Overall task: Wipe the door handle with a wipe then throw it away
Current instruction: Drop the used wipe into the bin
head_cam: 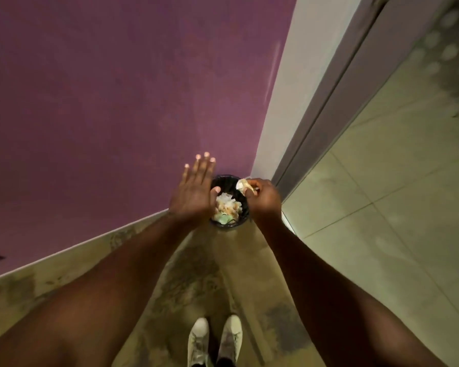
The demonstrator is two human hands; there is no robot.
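Observation:
A small black waste bin (224, 180) stands on the floor in the corner, holding crumpled paper and tissues (227, 207). My right hand (264, 198) hovers over the bin's right rim, its fingers pinched on a crumpled white wipe (242, 185). My left hand (194, 190) is held flat above the bin's left side, fingers spread, nothing in it. The door handle is out of view.
A purple wall (117, 102) runs along the left down to a white skirting. A pale door frame (284, 102) and a grey door edge (337, 96) rise at right. Pale floor tiles (382, 207) spread to the right. My two white shoes (214, 340) stand below.

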